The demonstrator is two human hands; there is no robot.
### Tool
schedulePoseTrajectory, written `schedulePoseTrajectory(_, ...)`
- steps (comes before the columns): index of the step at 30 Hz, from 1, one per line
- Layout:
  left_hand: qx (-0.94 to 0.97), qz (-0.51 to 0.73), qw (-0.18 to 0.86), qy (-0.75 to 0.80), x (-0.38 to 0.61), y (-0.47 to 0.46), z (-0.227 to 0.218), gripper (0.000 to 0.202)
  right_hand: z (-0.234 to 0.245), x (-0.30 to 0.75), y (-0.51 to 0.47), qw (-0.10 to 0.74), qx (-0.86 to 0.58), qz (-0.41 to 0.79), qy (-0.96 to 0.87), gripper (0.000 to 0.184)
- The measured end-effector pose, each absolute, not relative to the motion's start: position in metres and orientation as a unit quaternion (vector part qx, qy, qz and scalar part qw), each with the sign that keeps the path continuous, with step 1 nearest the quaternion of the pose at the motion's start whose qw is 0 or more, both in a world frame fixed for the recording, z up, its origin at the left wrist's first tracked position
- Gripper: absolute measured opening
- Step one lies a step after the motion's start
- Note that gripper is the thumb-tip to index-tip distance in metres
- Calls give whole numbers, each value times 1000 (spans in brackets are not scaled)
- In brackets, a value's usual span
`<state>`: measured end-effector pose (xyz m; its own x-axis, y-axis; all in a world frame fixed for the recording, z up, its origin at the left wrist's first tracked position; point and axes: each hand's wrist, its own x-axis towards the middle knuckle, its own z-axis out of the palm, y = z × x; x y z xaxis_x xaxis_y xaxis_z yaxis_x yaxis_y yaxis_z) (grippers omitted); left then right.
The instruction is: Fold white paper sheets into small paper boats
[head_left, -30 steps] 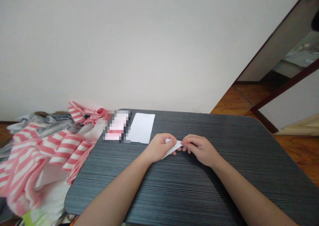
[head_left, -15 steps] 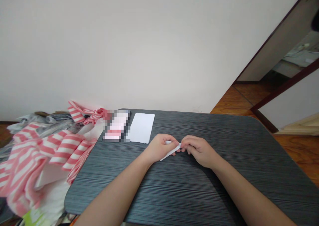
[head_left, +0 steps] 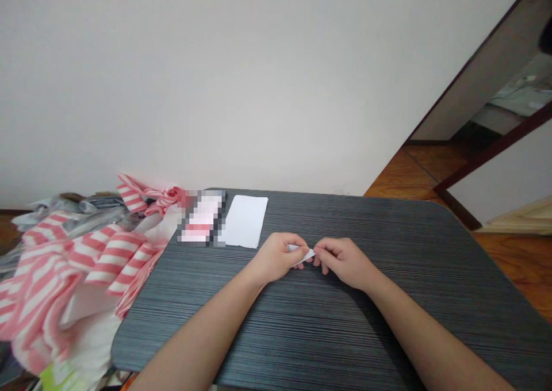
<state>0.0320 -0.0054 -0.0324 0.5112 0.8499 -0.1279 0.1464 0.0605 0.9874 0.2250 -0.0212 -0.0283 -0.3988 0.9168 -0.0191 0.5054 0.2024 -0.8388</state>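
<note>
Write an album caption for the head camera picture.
The left hand holds a small piece of white paper, the right hand at its tip, above a dark table.

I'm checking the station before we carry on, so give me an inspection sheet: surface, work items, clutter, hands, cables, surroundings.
Surface: dark wood-grain table, rounded corners.
Work items: small white paper piece, apparently folded, between the hands; white paper sheets lying flat, farther off and to the left.
Clutter: pixelated item beside the sheets, identity hidden; red-and-white striped cloth heaped left of the table.
Hands: left hand grips the paper piece; right hand pinches its right tip.
Cables: nothing seen on the table; background at right too blurred to tell.
Surroundings: pale wall behind; brown wood-look floor at right.
</note>
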Motion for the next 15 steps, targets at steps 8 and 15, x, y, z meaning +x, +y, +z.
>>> schedulePoseTrajectory(8,632,265,603,409,32,-6,-26,27,-30,226,-22,261,-477,377,-750,21)
schedulePoseTrajectory(15,633,270,606,399,32,-6,-23,26,-30,225,-22,258,-466,352,-770,21)
